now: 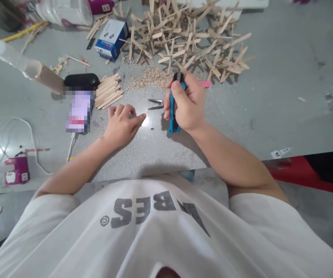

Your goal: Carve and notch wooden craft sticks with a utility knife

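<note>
"Under both forearms, what's biggest?"

"Table (284, 104), grey. Heap of wooden sticks (183, 34) at the far side, crossed every which way."

"Next size down?"

"Clear jar (68, 11), on its side, far left. Clear bottle (30, 65) below it, tan stuff in one end."

"Hands?"

"Right hand (192, 102): closed round a blue tool (172, 116), dark head up by the thumb, blue end sticking out below the fingers. Left hand (122, 125): low over the table, holding nothing I can see, fingers bent, one digit stretched toward the pliers (155, 106)."

"Near the left hand?"

"Phone (80, 110), pixelated, white cable (31, 131) at its near end. Blue box (112, 38), just left of the heap. Black case (81, 80) at the phone's far end. Stack of flat sticks (108, 92) between case and shavings, rough rows, just beyond the left hand."

"Smaller stuff?"

"Pliers: tips spread, poking out left of the right hand. Held or lying on the table, can't tell; the hand hides the rest. Pink stick (205, 83), on the right hand's other side, partly hidden."

"Smallest?"

"Shavings (151, 78), tan, loose patch between heap and pliers."
</note>
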`<state>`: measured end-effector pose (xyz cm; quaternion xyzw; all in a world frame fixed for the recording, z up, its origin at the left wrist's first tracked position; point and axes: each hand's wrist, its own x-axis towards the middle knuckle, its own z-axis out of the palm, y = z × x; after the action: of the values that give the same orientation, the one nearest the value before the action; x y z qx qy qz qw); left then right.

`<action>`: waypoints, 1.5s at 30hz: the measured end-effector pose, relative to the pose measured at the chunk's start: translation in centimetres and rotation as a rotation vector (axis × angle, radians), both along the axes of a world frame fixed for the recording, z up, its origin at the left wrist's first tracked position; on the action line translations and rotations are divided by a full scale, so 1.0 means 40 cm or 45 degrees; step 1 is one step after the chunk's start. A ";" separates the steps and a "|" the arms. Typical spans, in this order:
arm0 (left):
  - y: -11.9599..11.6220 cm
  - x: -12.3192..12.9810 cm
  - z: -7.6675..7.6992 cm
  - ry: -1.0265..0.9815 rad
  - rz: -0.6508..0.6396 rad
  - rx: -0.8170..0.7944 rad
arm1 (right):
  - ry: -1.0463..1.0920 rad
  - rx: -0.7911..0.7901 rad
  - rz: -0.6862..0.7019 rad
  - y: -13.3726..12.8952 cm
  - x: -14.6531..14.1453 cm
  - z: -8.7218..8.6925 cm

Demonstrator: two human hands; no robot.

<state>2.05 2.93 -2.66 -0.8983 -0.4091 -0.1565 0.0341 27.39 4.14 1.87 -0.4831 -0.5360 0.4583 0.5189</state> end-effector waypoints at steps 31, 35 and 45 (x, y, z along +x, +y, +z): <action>-0.078 -0.064 0.031 0.220 -0.384 -0.550 | -0.747 -0.762 0.856 0.015 0.004 0.040; -0.079 -0.064 0.025 0.183 -0.389 -0.567 | -1.084 -0.732 1.039 0.000 -0.008 0.069; -0.080 -0.049 0.034 0.147 -0.386 -0.575 | -1.482 -0.676 1.055 -0.022 -0.055 0.081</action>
<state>0.09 -0.28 -1.32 -0.9415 -0.2920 -0.0133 -0.1676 25.20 3.26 5.09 -0.5148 -0.7325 0.4005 -0.1952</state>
